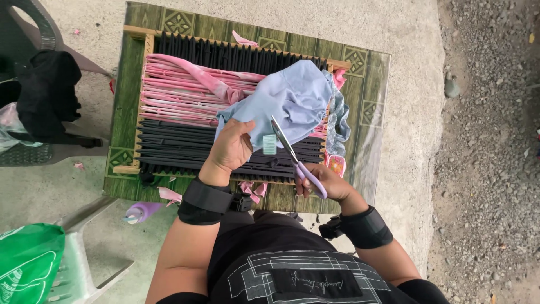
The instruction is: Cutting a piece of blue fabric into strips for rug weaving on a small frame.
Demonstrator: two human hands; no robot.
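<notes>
Over the wooden loom frame (147,73) of pink and black strips, the left hand (232,149) pinched the near edge of the pale blue cloth (295,95) while the right hand (329,183) gripped purple-handled scissors (295,155), blades parted at that edge

surface: green patterned table (368,112) | on it: wooden loom frame (147,39) | pink scraps (253,188)
</notes>
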